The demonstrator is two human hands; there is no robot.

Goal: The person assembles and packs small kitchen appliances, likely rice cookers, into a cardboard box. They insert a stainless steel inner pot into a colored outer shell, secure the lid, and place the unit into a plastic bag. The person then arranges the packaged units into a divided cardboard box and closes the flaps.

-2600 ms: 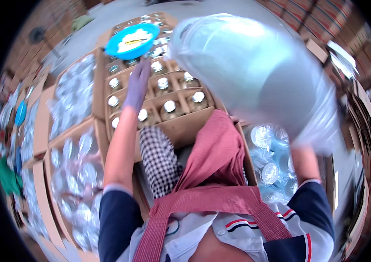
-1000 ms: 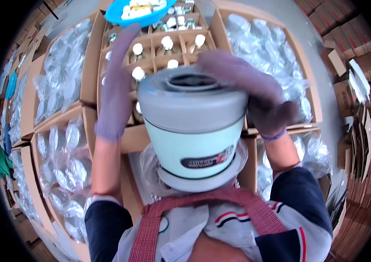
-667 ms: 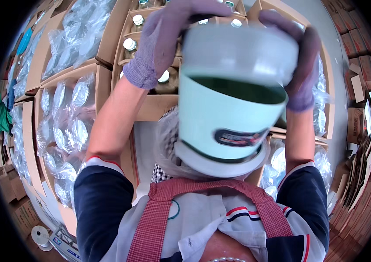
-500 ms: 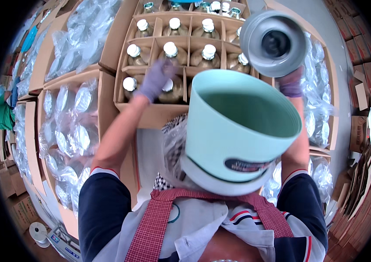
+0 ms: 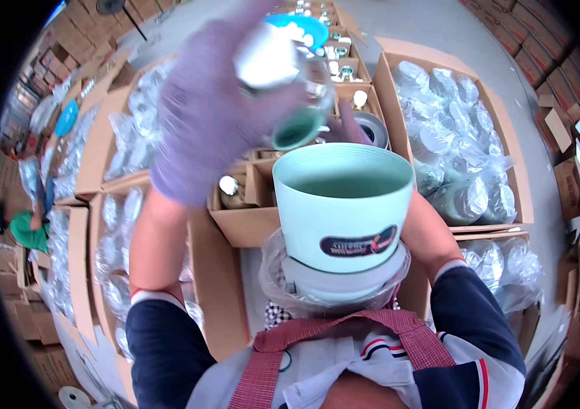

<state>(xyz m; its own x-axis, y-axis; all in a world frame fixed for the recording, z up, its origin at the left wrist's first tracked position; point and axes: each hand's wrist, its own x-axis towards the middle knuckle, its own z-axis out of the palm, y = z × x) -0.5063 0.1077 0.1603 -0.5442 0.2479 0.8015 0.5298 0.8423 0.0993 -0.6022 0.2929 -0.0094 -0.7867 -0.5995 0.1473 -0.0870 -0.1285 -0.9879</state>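
Observation:
My left hand (image 5: 211, 109), in a purple glove, is raised close to the camera and blurred. Its fingers close around a clear bottle (image 5: 317, 78) with a white cap, which hangs tilted over the carton. My gloved right hand (image 5: 348, 124) grips a grey round plastic piece (image 5: 374, 128) with a dark centre, partly hidden behind a mint-green tub (image 5: 341, 211). That tub has a dark oval label and sits in front of my chest, its pale base (image 5: 344, 279) wrapped in clear plastic film.
A divided carton (image 5: 249, 232) holds white-capped bottles ahead. Cartons of film-wrapped goods stand at the left (image 5: 141, 126) and right (image 5: 457, 146). A blue dish (image 5: 310, 28) lies on the far cartons. Far left, a person in green (image 5: 29, 230) is nearby.
My left hand has risen from the bottles toward the camera, now with a bottle in it. My right hand has lowered the grey piece behind the tub. The view has shifted.

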